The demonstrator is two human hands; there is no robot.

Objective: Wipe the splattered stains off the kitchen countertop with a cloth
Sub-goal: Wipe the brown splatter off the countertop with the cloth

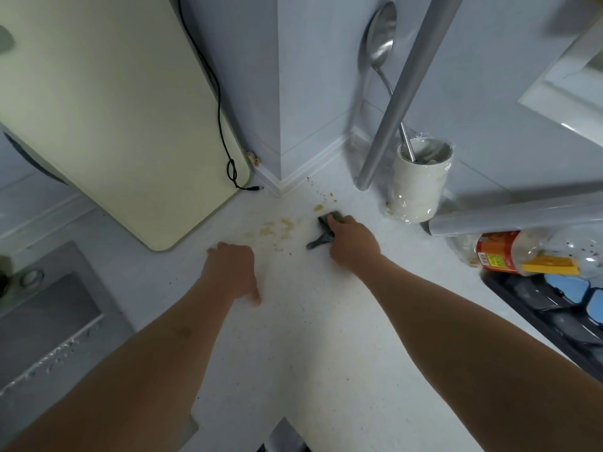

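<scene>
pressing dark cloth (329, 223) on countertop (310, 321) | right hand (352, 243) grip closed round it | left hand (231, 269) flat, holding nothing | stains (277, 227) between

The countertop (293, 321) is seen as a smooth, matt white surface, finely speckled like stone, and the cloth (326, 228) is shown as dark, soft, crumpled fabric. A polished metal finish is shown by the ladle (380, 37) (its bowl mirror-bright), while the holder (421, 181) looks like glossy white ceramic wrapped in clear, crinkled plastic film. The cutting board (107, 119) appears as smooth, matt, pale cream plastic, and the sink (49, 308) as dull grey brushed metal.
</scene>
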